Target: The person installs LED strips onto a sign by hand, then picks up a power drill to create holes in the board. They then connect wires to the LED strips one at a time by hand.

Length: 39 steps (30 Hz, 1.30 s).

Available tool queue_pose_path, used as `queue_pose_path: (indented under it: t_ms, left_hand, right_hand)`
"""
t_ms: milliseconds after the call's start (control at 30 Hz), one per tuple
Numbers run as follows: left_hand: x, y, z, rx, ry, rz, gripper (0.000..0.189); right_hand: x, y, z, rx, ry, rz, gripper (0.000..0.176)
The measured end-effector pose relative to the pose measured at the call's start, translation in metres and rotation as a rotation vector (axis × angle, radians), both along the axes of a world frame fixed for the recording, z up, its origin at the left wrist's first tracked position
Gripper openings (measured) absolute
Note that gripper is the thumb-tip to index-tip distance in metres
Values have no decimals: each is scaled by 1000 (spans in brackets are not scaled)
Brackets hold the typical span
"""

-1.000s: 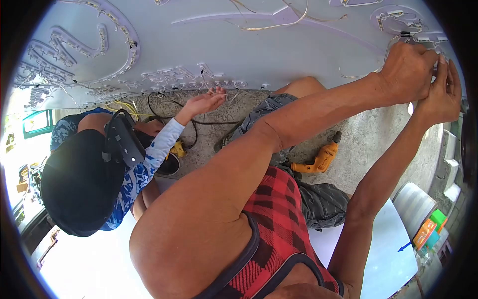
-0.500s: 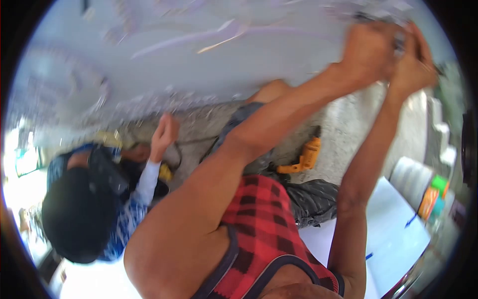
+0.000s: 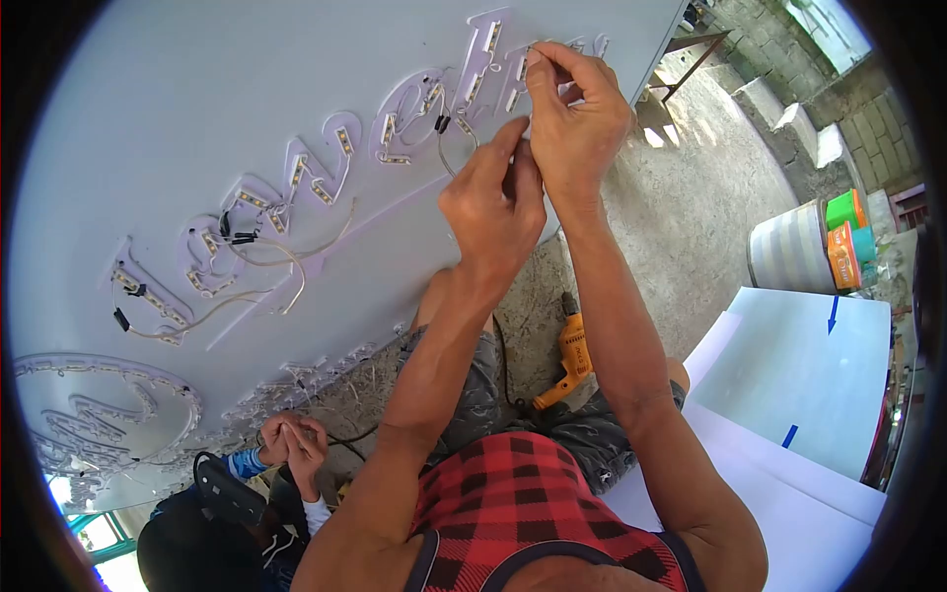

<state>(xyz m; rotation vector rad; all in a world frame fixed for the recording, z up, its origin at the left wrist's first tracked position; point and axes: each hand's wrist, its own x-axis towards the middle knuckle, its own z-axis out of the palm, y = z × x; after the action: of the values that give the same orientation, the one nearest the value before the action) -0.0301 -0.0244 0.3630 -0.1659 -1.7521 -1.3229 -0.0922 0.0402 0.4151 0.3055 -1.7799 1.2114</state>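
Note:
A grey panel (image 3: 395,44) carries raised letters lined with small LED modules (image 3: 301,170) and thin wires. My right hand (image 3: 582,123) is at the letters near the panel's right end, thumb and forefinger pinched against a letter with LED modules; what lies between the fingertips is too small to name. Just below and left of it, my left hand (image 3: 493,207) is closed, its fingers curled and thumb pressed in, and whatever it holds is hidden. A pale wire with black connectors (image 3: 441,123) hangs from a letter beside my left hand.
An orange power drill (image 3: 569,360) lies on the concrete floor near my legs. A co-worker in a dark cap (image 3: 202,538) works at the panel's lower left. At right are white sheets (image 3: 789,365) with blue marks and a striped bucket (image 3: 789,247) beside coloured containers.
The view has turned and steadied from a blur. My hands, close together at the upper right before, are now slightly apart at the letters. The co-worker's hands have come together.

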Motion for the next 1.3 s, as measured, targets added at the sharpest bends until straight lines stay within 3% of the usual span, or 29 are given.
queue_pose_path:
  t_ms: [167, 267, 400, 500, 567, 733, 800, 833, 933, 1000, 1100, 1200, 1300]
  left_hand:
    - [25, -10, -12, 275, 18, -36, 19]
    - [34, -28, -8, 339, -69, 2, 21]
    - [39, -46, -3, 347, -34, -11, 20]
    - [44, -54, -3, 309, -75, 14, 20]
    - [46, -54, -6, 270, -71, -7, 20]
    - [44, -52, -8, 127, -63, -47, 19]
    - [40, -52, -3, 37, -41, -58, 20]
    - [38, -51, 1, -40, -7, -85, 20]
    - [36, -48, 7, -76, 44, -105, 21]
    - [37, -47, 7, -41, 66, -107, 21]
    - [40, -46, 5, 85, 58, -134, 22]
    - [41, -48, 1, -73, -12, -124, 29]
    - [39, -42, 6, -240, -49, -158, 36]
  right_hand:
    - [-3, 2, -14, 224, 182, -43, 21]
    - [11, 16, -8, 299, 133, -40, 25]
    - [49, 11, -16, 142, -39, 160, 23]
    - [58, 3, -40, 103, -220, 258, 20]
    - [58, -1, -56, 282, -384, 177, 19]
    - [49, 1, -80, 286, -294, 113, 17]
    - [53, 9, -74, -6, -451, 339, 18]
    - [53, 11, -72, -10, -449, 337, 18]
    - [55, 14, -74, 75, -337, 279, 18]
    - [52, 7, -81, 277, -348, 187, 17]
    - [46, 2, -95, 198, -470, 291, 19]
    - [55, 15, -94, -8, -566, 347, 20]
    - [80, 38, -61, -42, -514, 361, 21]
